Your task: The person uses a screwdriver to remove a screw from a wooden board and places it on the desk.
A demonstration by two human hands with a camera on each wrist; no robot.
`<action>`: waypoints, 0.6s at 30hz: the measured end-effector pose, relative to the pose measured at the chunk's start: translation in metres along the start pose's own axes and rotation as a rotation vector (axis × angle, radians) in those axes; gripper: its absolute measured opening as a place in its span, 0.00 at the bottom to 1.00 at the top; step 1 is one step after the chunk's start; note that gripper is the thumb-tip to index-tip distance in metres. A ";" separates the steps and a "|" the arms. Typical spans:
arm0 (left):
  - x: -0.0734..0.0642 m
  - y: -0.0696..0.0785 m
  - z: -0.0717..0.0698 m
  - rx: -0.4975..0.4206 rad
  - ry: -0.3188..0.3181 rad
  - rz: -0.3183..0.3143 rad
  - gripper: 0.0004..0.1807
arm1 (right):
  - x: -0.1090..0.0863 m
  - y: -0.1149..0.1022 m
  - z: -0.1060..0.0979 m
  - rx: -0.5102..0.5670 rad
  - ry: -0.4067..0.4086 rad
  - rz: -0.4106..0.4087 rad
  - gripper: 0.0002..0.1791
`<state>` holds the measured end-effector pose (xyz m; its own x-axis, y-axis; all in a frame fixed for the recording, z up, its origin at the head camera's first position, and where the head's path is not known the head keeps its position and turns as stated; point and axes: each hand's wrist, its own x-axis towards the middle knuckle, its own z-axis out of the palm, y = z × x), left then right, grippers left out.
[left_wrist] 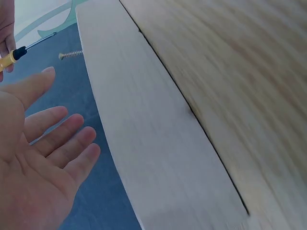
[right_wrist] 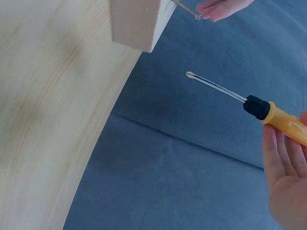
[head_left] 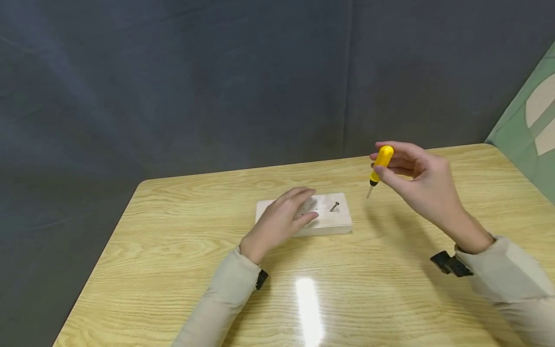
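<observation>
A pale wooden block (head_left: 326, 227) lies on the table, with several small dark holes in its top. From its right part a screw (head_left: 335, 206) sticks up at a slight tilt, its threads (left_wrist: 72, 54) bare in the left wrist view. My left hand (head_left: 282, 219) hovers just above the block, fingers relaxed and holding nothing. To the right, my right hand (head_left: 427, 185) holds a yellow-handled screwdriver (head_left: 382, 163) between thumb and fingers. Its Phillips tip (right_wrist: 190, 75) points down, apart from both screw and block.
The wood-grain table (head_left: 182, 270) extends around the block, with a bright light reflection in front. Behind its far edge hangs a dark blue-grey cloth (head_left: 243, 86). A green patterned surface (head_left: 520, 135) stands at the right.
</observation>
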<state>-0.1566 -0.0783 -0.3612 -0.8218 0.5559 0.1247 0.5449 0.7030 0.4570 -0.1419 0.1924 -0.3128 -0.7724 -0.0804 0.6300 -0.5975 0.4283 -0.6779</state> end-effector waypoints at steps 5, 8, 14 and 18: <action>0.005 0.004 0.003 0.016 0.023 0.019 0.27 | -0.002 0.001 -0.003 -0.012 0.007 -0.002 0.23; 0.008 0.007 0.005 0.012 0.023 0.025 0.26 | -0.003 0.001 -0.005 -0.015 0.008 -0.001 0.23; 0.012 0.010 0.009 0.015 0.013 0.027 0.25 | -0.004 0.000 -0.006 -0.021 0.007 0.001 0.23; 0.013 0.012 0.011 0.023 0.020 0.044 0.24 | -0.005 -0.001 -0.007 -0.026 0.010 0.014 0.22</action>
<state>-0.1589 -0.0577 -0.3638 -0.8001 0.5777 0.1613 0.5838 0.6883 0.4307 -0.1354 0.1990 -0.3127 -0.7785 -0.0652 0.6243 -0.5807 0.4523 -0.6769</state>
